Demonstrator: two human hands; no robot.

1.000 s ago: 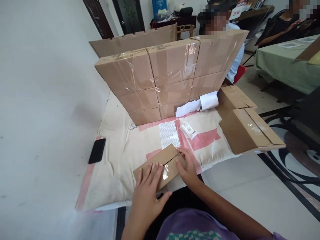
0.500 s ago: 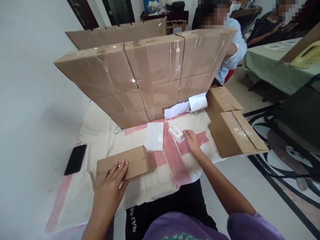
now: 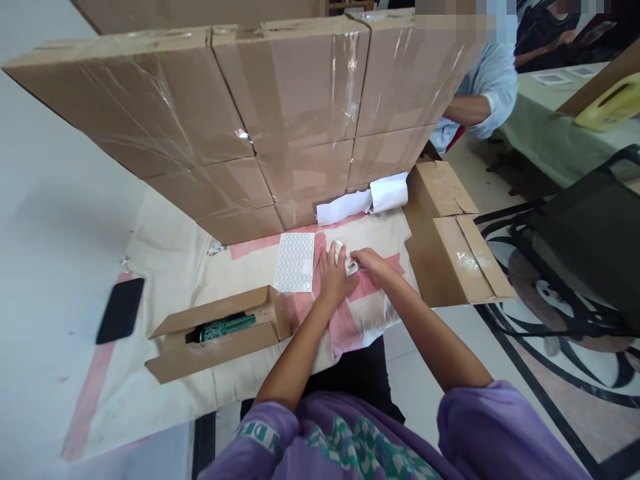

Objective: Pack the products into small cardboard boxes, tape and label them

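My left hand (image 3: 336,275) lies over a small white object (image 3: 351,267), its fingers bent around the left side. My right hand (image 3: 369,260) pinches the right end of the same object with closed fingertips. Much of the object is hidden under my fingers, so its kind is unclear. Just left of my hands lies a white sheet of printed labels (image 3: 295,262). Nearer me on the left, a long cardboard box (image 3: 220,360) has its flaps apart. Inside it rests a green patterned item (image 3: 227,327) with a dark end.
A tall wall of taped cartons (image 3: 305,87) stands behind the cloth-covered table (image 3: 185,240). White paper strips (image 3: 387,193) lie at its foot. More cardboard boxes (image 3: 465,260) stand at the right edge. A black phone (image 3: 120,310) lies far left. Another person's arm (image 3: 470,107) shows behind.
My left hand has left the long box and moved right to the small white object. The box's flaps now stand apart, showing the green item. The view has tipped downward.
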